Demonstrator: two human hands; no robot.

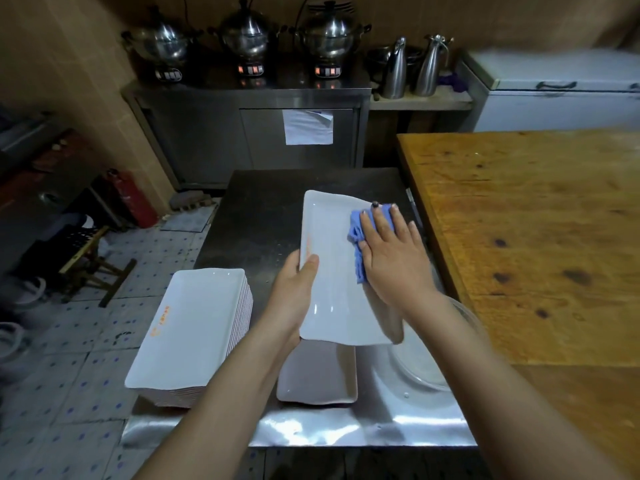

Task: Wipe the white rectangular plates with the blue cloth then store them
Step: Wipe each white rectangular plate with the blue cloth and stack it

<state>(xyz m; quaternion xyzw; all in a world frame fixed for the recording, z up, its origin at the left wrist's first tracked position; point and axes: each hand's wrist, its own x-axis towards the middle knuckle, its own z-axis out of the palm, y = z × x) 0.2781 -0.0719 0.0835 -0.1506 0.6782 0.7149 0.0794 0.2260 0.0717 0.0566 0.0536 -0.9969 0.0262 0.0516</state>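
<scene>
A white rectangular plate is held above the steel table. My left hand grips its left edge, thumb on top. My right hand lies flat with straight fingers on the blue cloth, pressing it onto the plate's right side. A stack of several white rectangular plates sits at the table's left front corner. Another white plate lies on the table under the held one, partly hidden by it.
The steel table stands between a tiled floor on the left and a wooden table on the right. A clear glass bowl sits by my right forearm. A steel cabinet with pots stands behind.
</scene>
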